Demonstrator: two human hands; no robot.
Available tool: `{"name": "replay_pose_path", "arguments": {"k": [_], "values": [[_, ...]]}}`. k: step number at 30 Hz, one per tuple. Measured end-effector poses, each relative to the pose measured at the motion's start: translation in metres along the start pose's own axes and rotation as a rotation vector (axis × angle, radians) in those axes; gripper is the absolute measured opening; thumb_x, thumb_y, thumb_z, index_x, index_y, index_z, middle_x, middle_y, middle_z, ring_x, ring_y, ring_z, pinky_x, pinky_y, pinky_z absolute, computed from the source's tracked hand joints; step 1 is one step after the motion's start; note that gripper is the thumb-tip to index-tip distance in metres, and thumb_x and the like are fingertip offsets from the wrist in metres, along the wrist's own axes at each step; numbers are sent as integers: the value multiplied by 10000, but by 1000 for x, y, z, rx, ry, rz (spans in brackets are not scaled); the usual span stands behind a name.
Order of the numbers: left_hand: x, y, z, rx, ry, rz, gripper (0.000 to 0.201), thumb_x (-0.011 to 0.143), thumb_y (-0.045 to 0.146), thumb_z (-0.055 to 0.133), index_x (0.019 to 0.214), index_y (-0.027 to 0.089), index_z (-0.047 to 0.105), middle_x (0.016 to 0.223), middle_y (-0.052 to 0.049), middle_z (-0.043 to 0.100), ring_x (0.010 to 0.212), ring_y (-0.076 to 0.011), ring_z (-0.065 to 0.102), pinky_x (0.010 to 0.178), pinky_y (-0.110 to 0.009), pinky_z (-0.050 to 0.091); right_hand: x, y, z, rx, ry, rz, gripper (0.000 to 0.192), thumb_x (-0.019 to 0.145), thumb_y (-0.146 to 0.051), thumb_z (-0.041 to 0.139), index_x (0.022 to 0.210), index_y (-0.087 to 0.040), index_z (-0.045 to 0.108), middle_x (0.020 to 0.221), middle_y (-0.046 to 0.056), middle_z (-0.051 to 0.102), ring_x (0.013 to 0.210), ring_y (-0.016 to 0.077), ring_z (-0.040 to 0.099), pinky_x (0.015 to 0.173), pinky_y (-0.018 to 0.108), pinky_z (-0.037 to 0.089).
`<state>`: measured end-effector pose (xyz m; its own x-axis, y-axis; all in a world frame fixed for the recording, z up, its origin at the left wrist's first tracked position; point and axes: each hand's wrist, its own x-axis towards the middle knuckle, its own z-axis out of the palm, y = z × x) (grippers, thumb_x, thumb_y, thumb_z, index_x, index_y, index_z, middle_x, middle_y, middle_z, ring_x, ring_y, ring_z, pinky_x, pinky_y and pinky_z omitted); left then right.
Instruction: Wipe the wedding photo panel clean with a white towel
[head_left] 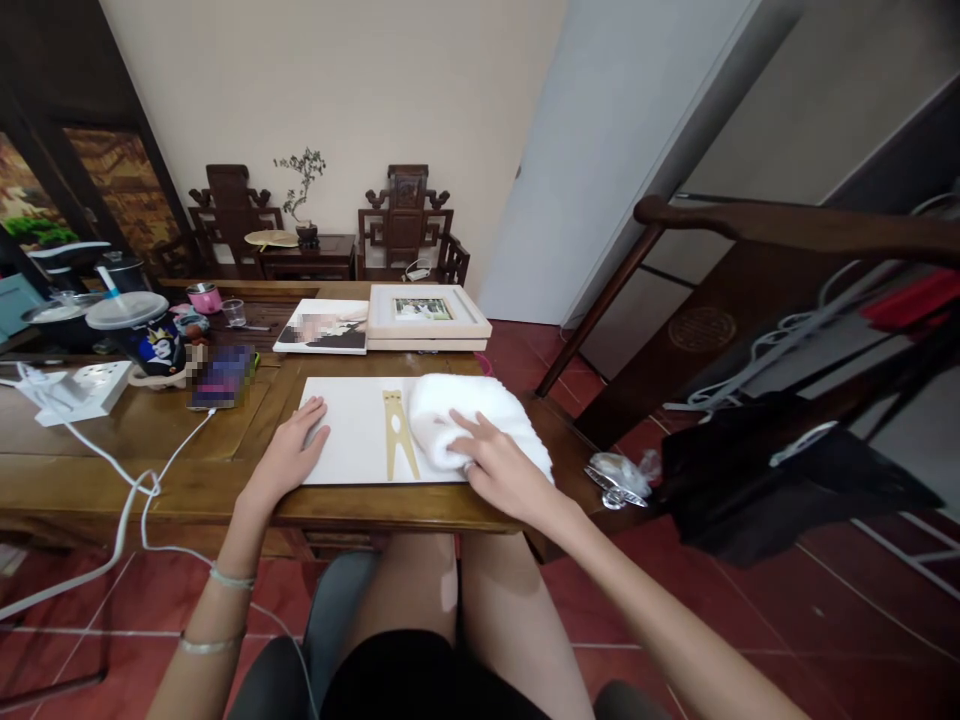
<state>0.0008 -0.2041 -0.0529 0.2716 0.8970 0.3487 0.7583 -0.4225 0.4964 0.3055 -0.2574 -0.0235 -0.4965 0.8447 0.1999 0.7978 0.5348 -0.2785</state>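
Note:
A flat white board (346,440) lies along the table's near edge. My left hand (291,448) rests flat on its left end with the fingers stretched out. Near the board's middle is a flat yellowish piece (395,432) with two legs, an oval hole and small marks at the top. To its right a fluffy white cloth (495,400) lies in a folded bundle, covering the board's right end and passing beyond it. My right hand (495,462) is on the cloth's near fold, its fingers over the top and the thumb at the front side, gripping it.
Behind the board lie a photo panel (322,338) and a pale framed picture box (429,330). A phone (222,378) on a white cable, a power strip (88,392) and a lidded dark cup (154,340) stand left. A wooden chair (675,320) borders the right.

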Motion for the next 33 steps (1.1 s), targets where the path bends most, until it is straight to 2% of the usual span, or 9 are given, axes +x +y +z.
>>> {"name": "replay_pose_path", "arguments": {"k": [5,8,11,16,19,22,26,30,33], "values": [[0,2,-2,33,-24,10,504,897,388,370,1257,78,536,1386,-156,466,1324,-241,385,1114,-422,275,-39,-25,-28,100,-172,-38,484,602,30,372,933,-189,649,1429,86,421,1377,230,260,1110,478,260],[0,2,-2,50,-37,19,490,903,381,360,1260,95,533,1406,-143,444,1331,-244,373,1115,-432,267,-34,-14,-30,164,-176,-66,502,589,35,361,913,-214,652,1282,64,580,1352,212,322,1119,493,231],[-1,1,-2,56,-39,22,489,905,383,351,1256,96,536,1404,-143,447,1335,-243,365,1117,-430,265,-8,13,-19,210,-100,-91,519,592,39,344,921,-217,654,1103,37,677,1310,211,398,1130,511,182],[0,0,-1,43,-39,16,492,905,398,352,1259,110,536,1402,-138,453,1336,-240,366,1120,-431,258,55,56,-2,166,-6,-57,479,614,12,363,916,-201,667,1055,21,700,1104,231,590,1123,508,160],[0,0,-2,41,-42,6,495,901,403,360,1252,105,541,1404,-141,450,1337,-251,361,1122,-433,251,85,66,2,126,68,-12,467,652,-11,381,966,-194,674,1074,29,698,1055,237,605,1103,462,215],[0,1,-3,36,-42,-2,501,901,408,363,1250,97,544,1400,-145,452,1335,-254,364,1121,-429,254,96,66,3,92,104,-6,462,662,-19,390,989,-171,679,1054,55,704,1041,251,608,1052,407,297],[0,2,-3,33,-37,-4,512,898,404,371,1253,76,540,1390,-160,460,1329,-243,376,1120,-413,260,74,53,2,78,63,-51,469,649,9,368,966,-155,673,1065,78,695,1193,272,522,1068,464,269],[0,2,-2,23,-24,5,502,898,404,376,1249,87,543,1388,-154,465,1326,-249,381,1115,-422,270,21,25,-6,79,-40,-93,495,625,22,358,977,-171,649,1172,103,647,1335,265,353,1096,558,210],[0,2,-1,27,-28,8,491,898,400,372,1249,101,541,1393,-144,461,1328,-253,377,1115,-437,267,-19,1,-19,94,-86,-89,496,606,10,368,953,-208,649,1342,95,523,1341,246,339,1111,538,232]]}}
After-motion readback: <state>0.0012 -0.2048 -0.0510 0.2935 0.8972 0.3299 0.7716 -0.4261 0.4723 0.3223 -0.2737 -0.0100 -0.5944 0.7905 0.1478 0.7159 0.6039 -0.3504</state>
